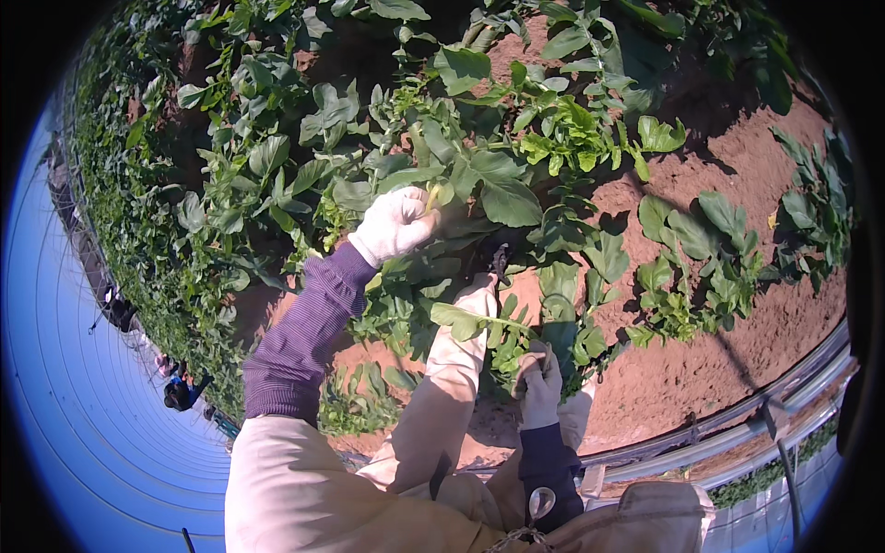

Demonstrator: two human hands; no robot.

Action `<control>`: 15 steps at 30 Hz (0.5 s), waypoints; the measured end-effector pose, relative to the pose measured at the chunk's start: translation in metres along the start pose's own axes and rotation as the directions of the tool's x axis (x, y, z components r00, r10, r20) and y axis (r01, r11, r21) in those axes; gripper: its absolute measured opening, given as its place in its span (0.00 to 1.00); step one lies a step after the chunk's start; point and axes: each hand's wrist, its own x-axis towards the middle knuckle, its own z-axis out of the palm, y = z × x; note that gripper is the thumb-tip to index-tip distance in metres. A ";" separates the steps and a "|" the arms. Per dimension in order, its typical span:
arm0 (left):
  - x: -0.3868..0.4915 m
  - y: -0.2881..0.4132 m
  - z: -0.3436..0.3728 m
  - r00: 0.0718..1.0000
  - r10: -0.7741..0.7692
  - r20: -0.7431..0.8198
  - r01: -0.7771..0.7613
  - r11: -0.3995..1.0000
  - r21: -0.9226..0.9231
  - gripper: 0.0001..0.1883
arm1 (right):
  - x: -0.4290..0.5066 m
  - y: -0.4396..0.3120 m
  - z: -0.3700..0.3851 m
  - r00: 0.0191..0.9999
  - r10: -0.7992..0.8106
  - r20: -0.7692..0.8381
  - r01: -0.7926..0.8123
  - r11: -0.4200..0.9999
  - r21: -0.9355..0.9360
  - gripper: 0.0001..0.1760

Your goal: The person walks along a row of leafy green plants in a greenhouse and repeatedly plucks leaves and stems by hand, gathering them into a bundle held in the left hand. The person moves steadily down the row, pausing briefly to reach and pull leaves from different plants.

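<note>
My left hand, in a white work glove with a purple striped sleeve above it, is closed around a pale yellow-green leaf stalk among the leafy plants. Broad green leaves spread just right of it. Lower down, near my legs, my right hand wears a soiled white glove. Its fingers are bent round the stalk end of a plucked-looking leaf, whose blade points left across my trouser leg. Whether that leaf is detached cannot be told.
Dense rows of lobed leafy plants fill the left and top. Smaller plants grow in reddish soil at right. Metal rails run along the lower right edge. Far left, a person is at the field's side under a hooped frame.
</note>
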 end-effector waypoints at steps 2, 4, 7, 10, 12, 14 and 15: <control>-0.034 0.042 0.024 0.982 0.006 0.190 0.018 0.992 -0.125 0.18 | 0.010 -0.008 0.026 0.945 -0.311 0.101 0.326 0.925 -0.194 0.31; -0.062 0.073 0.053 0.960 0.146 0.239 -0.100 0.976 -0.192 0.17 | 0.016 -0.022 0.058 0.850 -0.441 0.289 0.520 0.793 -0.319 0.41; -0.055 0.081 0.080 0.963 0.245 0.113 -0.236 0.968 -0.081 0.15 | 0.012 -0.045 0.076 0.920 -0.234 0.315 0.303 0.933 -0.192 0.35; -0.016 0.038 0.099 0.994 -0.020 -0.109 0.031 0.994 0.103 0.10 | 0.040 -0.011 0.043 0.981 -0.065 0.180 0.061 0.998 0.033 0.20; 0.018 -0.010 0.112 0.891 -0.345 -0.295 0.397 0.907 0.140 0.15 | 0.031 -0.021 0.041 0.993 0.081 0.086 -0.080 0.997 -0.014 0.18; 0.048 -0.039 0.116 0.806 -0.512 -0.297 0.561 0.821 0.109 0.22 | 0.027 -0.016 0.034 0.995 0.080 0.068 -0.085 0.993 0.077 0.17; 0.062 -0.043 0.123 0.782 -0.552 -0.289 0.616 0.756 0.221 0.23 | 0.030 -0.007 0.023 0.995 0.084 0.061 -0.090 0.990 0.105 0.17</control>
